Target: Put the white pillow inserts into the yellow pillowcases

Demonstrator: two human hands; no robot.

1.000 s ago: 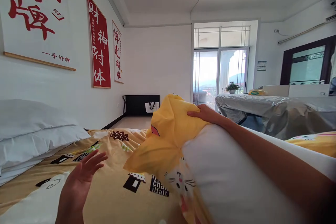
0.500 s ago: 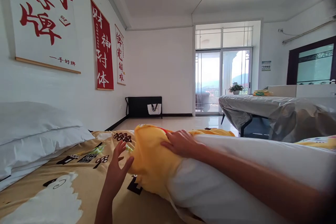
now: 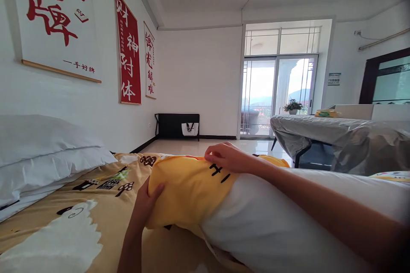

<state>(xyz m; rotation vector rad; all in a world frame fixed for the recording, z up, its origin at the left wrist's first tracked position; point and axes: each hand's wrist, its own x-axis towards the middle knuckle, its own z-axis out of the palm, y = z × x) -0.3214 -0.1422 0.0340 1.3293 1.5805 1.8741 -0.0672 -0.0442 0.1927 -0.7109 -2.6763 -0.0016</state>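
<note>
A white pillow (image 3: 288,222) lies across the bed in front of me, its far end covered by a yellow printed pillowcase (image 3: 188,192). My left hand (image 3: 144,204) presses against the covered end from the left, thumb on the cloth, fingers tucked beneath it. My right hand (image 3: 224,158) rests on top of the pillowcase with its fingers curled into the yellow fabric, my forearm lying along the pillow.
The bed has a yellow cartoon-print sheet (image 3: 80,222). Two white pillows (image 3: 41,153) are stacked at the left by the wall with hanging scrolls. A table under a grey cover (image 3: 336,136) stands at the right. A glass balcony door (image 3: 278,94) is at the far end.
The pillow and its yellow case came down from a raised position to lie flat. My left hand moved right from open air onto the covered end. My right hand slid along the top.
</note>
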